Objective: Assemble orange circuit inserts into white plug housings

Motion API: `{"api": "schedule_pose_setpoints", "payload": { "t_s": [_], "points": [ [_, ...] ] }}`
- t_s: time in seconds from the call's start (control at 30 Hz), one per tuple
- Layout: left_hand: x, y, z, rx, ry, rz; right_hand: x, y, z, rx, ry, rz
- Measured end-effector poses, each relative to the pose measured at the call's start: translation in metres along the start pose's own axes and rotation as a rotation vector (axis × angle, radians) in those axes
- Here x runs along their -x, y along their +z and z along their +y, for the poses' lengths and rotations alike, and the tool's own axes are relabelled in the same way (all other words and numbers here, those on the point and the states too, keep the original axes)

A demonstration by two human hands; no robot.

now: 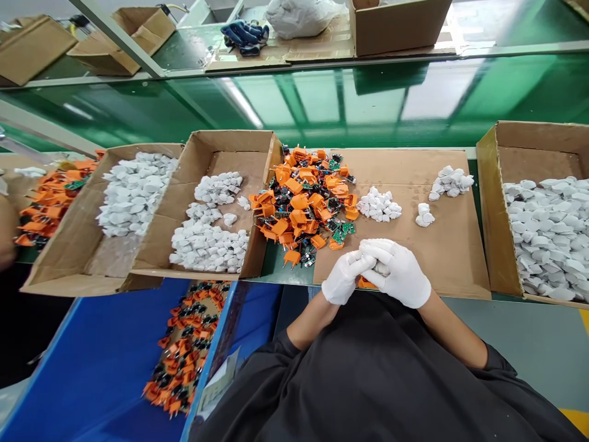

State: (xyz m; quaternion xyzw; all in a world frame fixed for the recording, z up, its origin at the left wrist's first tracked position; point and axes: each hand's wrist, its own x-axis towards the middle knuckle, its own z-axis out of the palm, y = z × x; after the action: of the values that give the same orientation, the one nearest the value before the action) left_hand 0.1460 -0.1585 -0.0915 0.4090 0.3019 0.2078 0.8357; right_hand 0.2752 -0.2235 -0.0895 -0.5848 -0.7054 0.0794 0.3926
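Observation:
My left hand (345, 277) and my right hand (399, 273), both in white gloves, meet at the front edge of a cardboard sheet (442, 245). Their fingers close around a small whitish piece (381, 267), mostly hidden by the gloves. Just under the hands an orange part (365, 283) shows. Beyond my left hand lies a heap of orange plug housings (299, 202) mixed with green circuit boards (340, 231). Small white pieces (379, 205) form a pile beyond the hands, with two smaller groups (451, 182) (424, 215) to the right.
Cardboard boxes of white pieces stand at the left (159, 245), far left (99, 252) and right (510, 245). A blue bin (105, 356) with orange parts sits low at left. A person's arm (6, 233) shows at the left edge. A shelf (322, 64) spans the back.

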Motion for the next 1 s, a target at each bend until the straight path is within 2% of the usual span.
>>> {"api": "schedule_pose_setpoints", "payload": {
  "t_s": [0.17, 0.3, 0.5, 0.7, 0.87, 1.0],
  "points": [
    [0.003, -0.001, -0.009, 0.087, -0.03, 0.025, -0.002, -0.01, -0.003, -0.009, 0.018, -0.064],
    [0.006, -0.006, -0.014, 0.141, -0.029, 0.044, 0.0, -0.008, -0.002, 0.022, -0.04, -0.038],
    [0.006, -0.006, -0.01, 0.177, -0.083, -0.035, 0.003, -0.005, -0.001, -0.1, 0.067, -0.062],
    [-0.005, -0.007, -0.021, 0.103, 0.11, 0.142, 0.004, 0.0, 0.009, 0.088, -0.045, 0.08],
    [-0.014, -0.008, -0.012, 0.111, 0.103, -0.003, 0.001, 0.003, 0.006, 0.174, 0.023, 0.114],
    [-0.018, -0.011, -0.004, -0.008, 0.239, 0.021, -0.022, -0.01, 0.011, 0.077, -0.07, 0.078]
  ]
}}
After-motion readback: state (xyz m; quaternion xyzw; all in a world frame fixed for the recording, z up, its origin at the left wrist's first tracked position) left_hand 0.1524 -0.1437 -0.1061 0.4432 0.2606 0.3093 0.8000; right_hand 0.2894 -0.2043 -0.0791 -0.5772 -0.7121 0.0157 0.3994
